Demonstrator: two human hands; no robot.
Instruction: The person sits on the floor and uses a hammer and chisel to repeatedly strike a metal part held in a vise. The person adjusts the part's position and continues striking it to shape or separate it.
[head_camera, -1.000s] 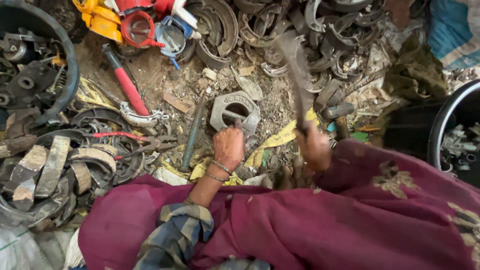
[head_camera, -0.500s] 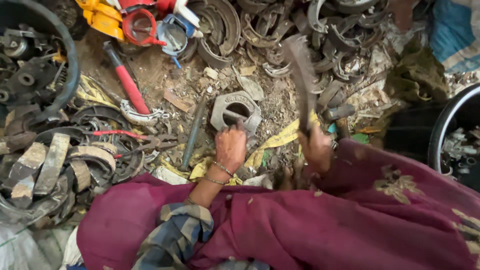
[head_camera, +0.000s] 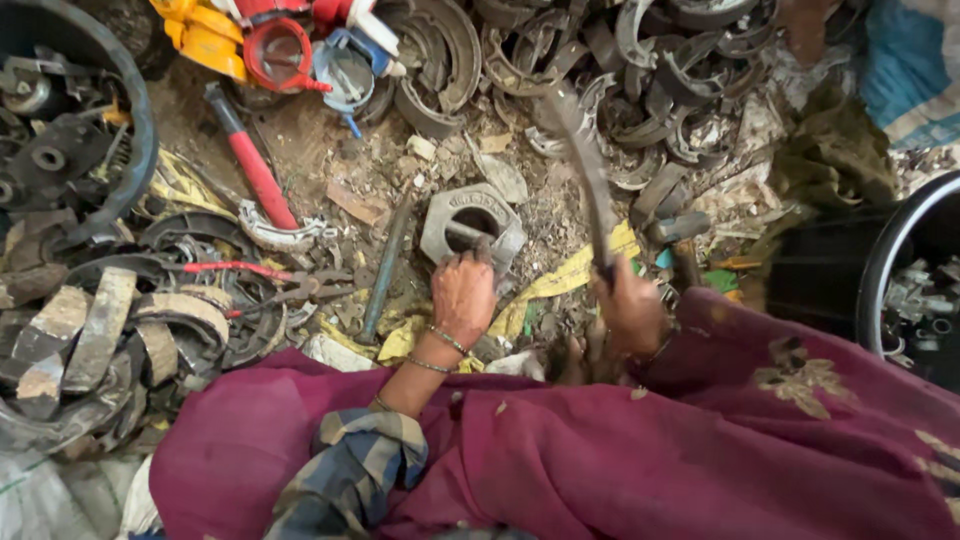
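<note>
My left hand (head_camera: 463, 297), with bangles at the wrist, rests on the near edge of a grey metal block with a round hole (head_camera: 472, 222) lying on the dirt; what its fingers grip there is hidden. My right hand (head_camera: 628, 305) is closed on the lower end of a long curved metal brake shoe (head_camera: 583, 165), which stands up and leans away from me, blurred. A maroon cloth (head_camera: 620, 450) covers my lap below both hands.
A heap of curved metal brake shoes (head_camera: 640, 70) fills the back. Worn lined shoes (head_camera: 100, 330) lie at left beside a black tub of parts (head_camera: 60, 150). A red-handled tool (head_camera: 255, 170), a hammer (head_camera: 680, 235) and a dark bucket (head_camera: 910, 280) surround the spot.
The curved shoe in my right hand has swung slightly, its top now leaning further left. My left hand stays on the grey block.
</note>
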